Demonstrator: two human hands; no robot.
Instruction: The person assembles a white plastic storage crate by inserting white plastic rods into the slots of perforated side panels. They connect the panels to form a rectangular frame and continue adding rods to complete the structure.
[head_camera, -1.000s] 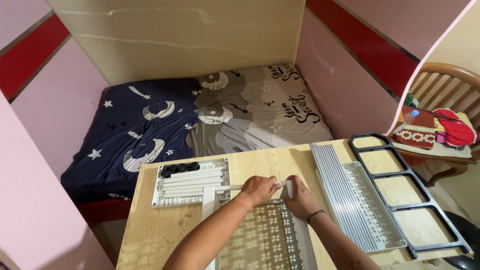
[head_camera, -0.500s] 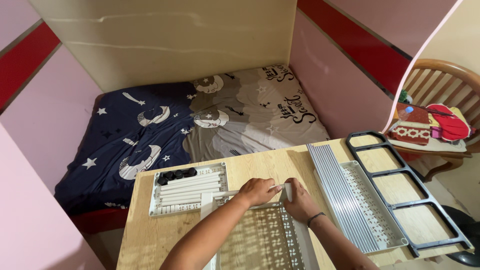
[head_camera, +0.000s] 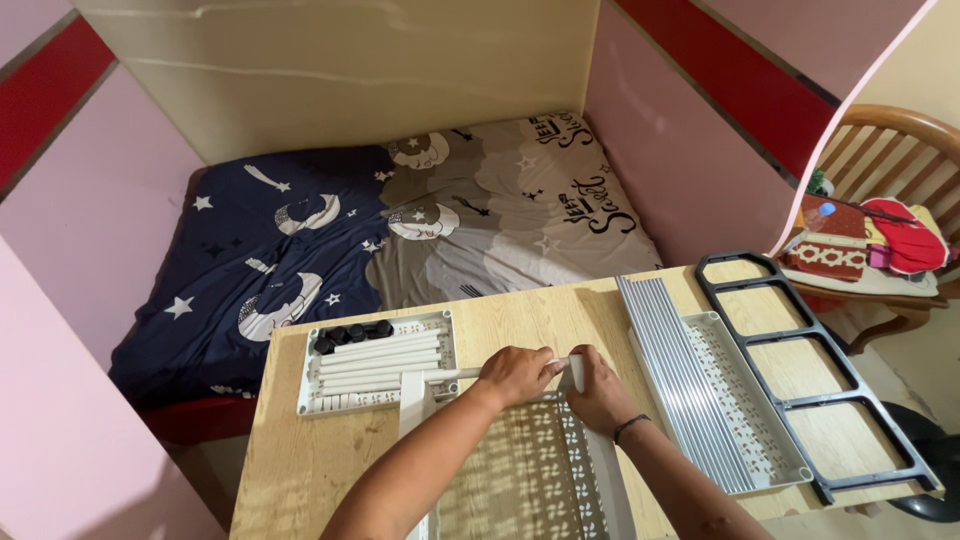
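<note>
Two hands on a thin white plastic rod (head_camera: 470, 373) above a pale perforated shelf panel (head_camera: 525, 475) on a wooden table (head_camera: 520, 315).

A black frame (head_camera: 800, 360) and ribbed grey tray (head_camera: 690, 385) lie right; a white tray (head_camera: 375, 365) holds white tubes and black caps. Left hand (head_camera: 517, 375) clasps the rod; right hand (head_camera: 598, 392) pinches its end.

A slim white tube (head_camera: 455, 374) lies level across the near part of the worktop (head_camera: 520, 315), its right end at the top corner of a pale perforated shelf panel (head_camera: 520, 475); the panel lies flat, patterned with small cut-outs.
</note>
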